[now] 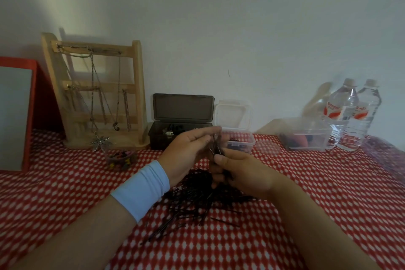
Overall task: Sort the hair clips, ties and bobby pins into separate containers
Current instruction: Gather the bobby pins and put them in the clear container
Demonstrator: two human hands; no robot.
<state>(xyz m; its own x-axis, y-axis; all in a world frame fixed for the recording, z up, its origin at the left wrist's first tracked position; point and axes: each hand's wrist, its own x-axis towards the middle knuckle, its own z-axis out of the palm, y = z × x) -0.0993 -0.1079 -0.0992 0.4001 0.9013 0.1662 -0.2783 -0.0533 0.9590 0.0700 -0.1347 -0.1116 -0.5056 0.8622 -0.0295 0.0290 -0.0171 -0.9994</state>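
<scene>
Head view: fingers [207, 133] of left hand [188, 153] and right hand [244, 174] pinch bobby pins [215, 148] above the pile [197, 206]

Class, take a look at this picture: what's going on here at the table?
A person is sorting hair accessories on a red patterned cloth. The left hand and the right hand together pinch a small bunch of bobby pins just above a loose pile of pins. Behind them stand an open dark box, a small clear box with its lid up, and a larger clear tub holding coloured items.
</scene>
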